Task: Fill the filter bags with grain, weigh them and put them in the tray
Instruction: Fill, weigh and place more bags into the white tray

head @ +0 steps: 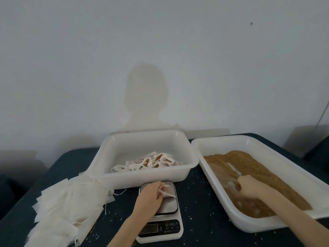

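Observation:
My left hand (150, 195) holds a white filter bag (166, 192) over the plate of the small white kitchen scale (161, 227). My right hand (249, 188) is in the right tray (302, 171), curled over the brown grain (236, 161); whether it holds anything I cannot tell, since the fingers are blurred. Behind the scale stands a deep white tray (142, 179) with several filled bags (153, 162) inside. A heap of empty filter bags (69, 207) lies at the left.
Loose grains are scattered on the dark blue table (201, 211) around the scale. The two trays stand close together, almost touching at the back. A plain white wall rises right behind the table.

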A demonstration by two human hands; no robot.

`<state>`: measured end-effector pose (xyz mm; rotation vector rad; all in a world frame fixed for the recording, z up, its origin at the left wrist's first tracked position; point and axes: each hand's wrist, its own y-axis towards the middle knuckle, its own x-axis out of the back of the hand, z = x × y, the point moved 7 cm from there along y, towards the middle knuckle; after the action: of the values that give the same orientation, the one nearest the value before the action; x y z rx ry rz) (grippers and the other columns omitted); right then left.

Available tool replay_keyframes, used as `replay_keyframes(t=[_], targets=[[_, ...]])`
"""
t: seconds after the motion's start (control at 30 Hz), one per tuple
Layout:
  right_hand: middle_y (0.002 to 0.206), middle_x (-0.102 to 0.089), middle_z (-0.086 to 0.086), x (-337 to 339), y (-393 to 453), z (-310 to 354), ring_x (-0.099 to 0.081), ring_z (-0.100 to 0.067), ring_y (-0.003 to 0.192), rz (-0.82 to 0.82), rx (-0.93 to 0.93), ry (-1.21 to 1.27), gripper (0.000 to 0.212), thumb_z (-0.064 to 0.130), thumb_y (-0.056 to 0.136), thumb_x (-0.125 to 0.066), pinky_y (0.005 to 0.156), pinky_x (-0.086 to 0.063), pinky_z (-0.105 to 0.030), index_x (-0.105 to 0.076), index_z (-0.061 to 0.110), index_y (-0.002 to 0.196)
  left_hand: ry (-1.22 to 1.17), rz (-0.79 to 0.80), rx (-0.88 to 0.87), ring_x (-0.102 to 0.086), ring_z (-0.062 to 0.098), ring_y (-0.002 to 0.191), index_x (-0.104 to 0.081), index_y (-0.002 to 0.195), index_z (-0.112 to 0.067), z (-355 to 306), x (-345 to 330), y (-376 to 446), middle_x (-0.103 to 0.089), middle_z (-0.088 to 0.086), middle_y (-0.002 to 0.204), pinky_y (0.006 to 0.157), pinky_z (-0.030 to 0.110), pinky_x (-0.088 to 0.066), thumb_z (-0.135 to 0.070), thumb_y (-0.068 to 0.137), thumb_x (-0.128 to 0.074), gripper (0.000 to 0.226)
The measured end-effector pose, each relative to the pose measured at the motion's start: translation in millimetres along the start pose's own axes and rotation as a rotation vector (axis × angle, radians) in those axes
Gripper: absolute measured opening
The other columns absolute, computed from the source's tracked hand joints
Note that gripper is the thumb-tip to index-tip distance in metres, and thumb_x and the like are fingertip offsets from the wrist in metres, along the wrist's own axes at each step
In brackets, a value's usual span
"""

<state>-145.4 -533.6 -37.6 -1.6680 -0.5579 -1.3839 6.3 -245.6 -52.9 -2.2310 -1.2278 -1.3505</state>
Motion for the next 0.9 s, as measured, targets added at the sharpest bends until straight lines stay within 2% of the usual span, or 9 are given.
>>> replay_keyframes(t=[0.13, 0.27, 0.37, 0.43, 0.5, 0.57, 0.7, 0.77, 0.9], targets=[[0.064, -0.047, 0.007, -3.7, 0.0, 17.0, -0.042, -0.005, 0.050, 0.023, 0.047, 0.022, 0.032, 0.027, 0.093, -0.058, 0.046, -0.034, -0.014, -0.044, 0.020, 0.066, 0.018, 0.013, 0.008, -0.053, 0.005, 0.112, -0.054, 0.122, -0.030, 0.5, -1.7, 0.4, -0.058, -0.011, 0.120, 0.099, 0.019, -0.038, -0.024, 0.096, -0.052, 0.027], [0.087, -0.060, 0.004, 2.2, -5.2, 25.2, -0.058, -0.011, 0.075, 0.038, 0.042, -0.060, 0.027, 0.044, 0.092, -0.054, 0.060, -0.044, -0.019, -0.058, 0.017, 0.092, 0.001, 0.005, -0.007, -0.053, 0.004, 0.105, -0.053, 0.118, -0.030, -0.5, -1.6, -2.0, -0.059, -0.011, 0.117, 0.092, 0.019, -0.043, -0.025, 0.096, -0.051, 0.022], [0.095, -0.060, 0.005, 16.2, -7.5, 27.9, -0.052, -0.009, 0.065, -0.012, 0.010, -0.165, 0.034, 0.045, 0.097, -0.044, 0.056, -0.040, -0.022, -0.050, 0.019, 0.077, -0.028, 0.016, 0.015, -0.053, 0.003, 0.107, -0.048, 0.123, -0.032, 2.4, -0.8, -4.7, -0.058, -0.011, 0.121, 0.091, 0.019, -0.044, -0.026, 0.095, -0.053, 0.029], [0.102, -0.064, 0.005, 36.8, -11.7, 35.2, -0.055, -0.010, 0.065, -0.169, -0.012, -0.198, 0.035, 0.043, 0.099, -0.041, 0.054, -0.042, -0.022, -0.053, 0.017, 0.079, -0.054, 0.022, 0.057, -0.053, 0.004, 0.110, -0.044, 0.129, -0.034, 7.0, 2.7, -6.2, -0.055, -0.012, 0.124, 0.093, 0.018, -0.042, -0.030, 0.093, -0.056, 0.038], [0.087, -0.065, 0.007, 61.1, -20.2, 51.3, -0.061, -0.011, 0.069, -0.386, 0.009, -0.125, 0.034, 0.041, 0.097, -0.040, 0.056, -0.045, -0.024, -0.064, 0.017, 0.092, -0.099, 0.016, 0.067, -0.051, 0.002, 0.110, -0.040, 0.130, -0.037, 10.2, 9.2, -8.4, -0.054, -0.015, 0.123, 0.095, 0.019, -0.041, -0.032, 0.091, -0.060, 0.044], [0.079, -0.063, 0.010, 75.5, -31.5, 77.0, -0.059, -0.009, 0.067, -0.534, 0.081, -0.022, 0.031, 0.041, 0.096, -0.041, 0.056, -0.044, -0.023, -0.065, 0.023, 0.091, -0.148, -0.004, 0.052, -0.048, -0.002, 0.110, -0.038, 0.130, -0.041, 13.3, 17.2, -12.3, -0.048, -0.023, 0.122, 0.097, 0.019, -0.040, -0.033, 0.089, -0.062, 0.049], [0.074, -0.059, 0.013, 68.9, -44.0, 130.9, -0.055, -0.004, 0.064, -0.563, 0.227, 0.087, 0.023, 0.042, 0.095, -0.045, 0.054, -0.041, -0.019, -0.060, 0.033, 0.081, -0.191, -0.108, 0.044, -0.045, -0.005, 0.114, -0.043, 0.131, -0.036, 27.1, 39.3, -21.9, -0.046, -0.025, 0.122, 0.102, 0.021, -0.037, -0.034, 0.091, -0.060, 0.044], [0.069, -0.055, 0.014, 60.6, -46.7, 147.0, -0.050, 0.000, 0.059, -0.569, 0.277, 0.120, 0.020, 0.042, 0.095, -0.046, 0.050, -0.031, -0.014, -0.055, 0.035, 0.079, -0.216, -0.162, 0.049, -0.048, -0.003, 0.112, -0.049, 0.125, -0.035, 36.2, 50.5, -27.5, -0.052, -0.022, 0.121, 0.101, 0.021, -0.039, -0.032, 0.092, -0.059, 0.035], [0.063, -0.056, 0.006, 43.3, -48.9, 159.6, -0.051, -0.004, 0.053, -0.584, 0.320, 0.202, 0.029, 0.040, 0.094, -0.047, 0.046, -0.031, -0.014, -0.053, 0.028, 0.070, -0.259, -0.256, 0.107, -0.054, 0.002, 0.103, -0.056, 0.111, -0.032, 54.0, 69.6, -41.0, -0.058, -0.019, 0.110, 0.093, 0.020, -0.044, -0.021, 0.094, -0.058, 0.021]])
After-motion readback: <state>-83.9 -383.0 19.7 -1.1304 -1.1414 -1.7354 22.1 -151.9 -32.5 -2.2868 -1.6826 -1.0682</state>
